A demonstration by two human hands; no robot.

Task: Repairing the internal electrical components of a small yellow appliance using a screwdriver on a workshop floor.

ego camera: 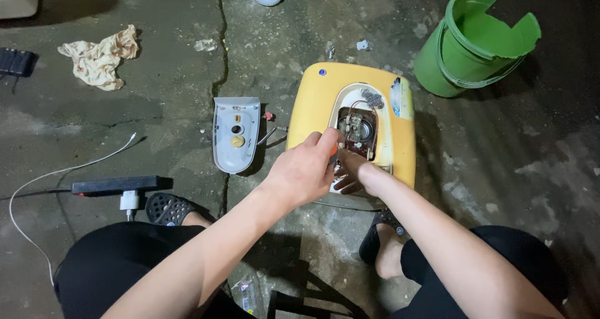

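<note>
A yellow appliance housing [315, 100] lies on the concrete floor with its cover off, showing a metal part and thin wires [356, 129] inside a white-rimmed opening. My left hand [303, 169] is closed over the opening's near edge, pinching something small with an orange tip that is mostly hidden. My right hand [353, 171] rests beside it at the same edge, fingers curled down into the opening; what they touch is hidden. The removed grey cover [235, 133] lies face up just left of the housing.
A broken green bucket [475, 44] stands at the back right. A crumpled rag [100, 59] lies at the back left. A black power strip [115, 185] with a white charger and cable sits by my left foot. A crack runs down the floor.
</note>
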